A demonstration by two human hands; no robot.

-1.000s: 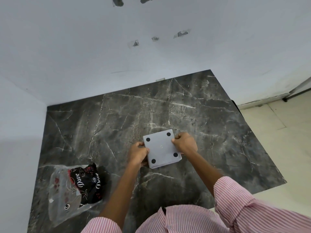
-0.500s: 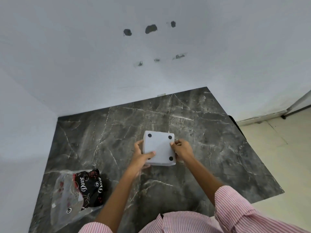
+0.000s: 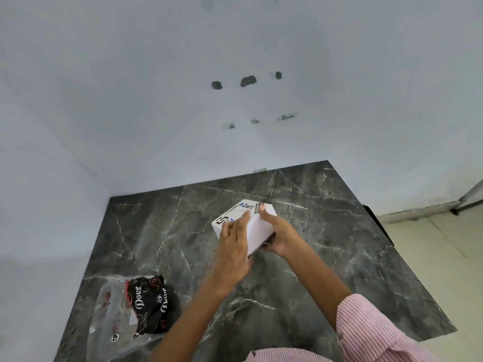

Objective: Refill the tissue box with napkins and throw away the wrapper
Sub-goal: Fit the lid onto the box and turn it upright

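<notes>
A plain indoor room, likely a home or small office corner. A dark grey marble-patterned tabletop (image 3: pixel 326 231) fills the lower centre of the frame, pushed into a corner where two bare white painted walls (image 3: pixel 156 100) meet. Upper centre, the wall shows drill holes (image 3: pixel 247 81) and chipped paint. At far right, pale floor tiles (image 3: pixel 449 257) meet a skirting edge.

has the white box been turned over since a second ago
Yes. The white box, held by the left hand and right hand above the marble table, earlier showed its four-dot underside; now a printed face is up.
</notes>
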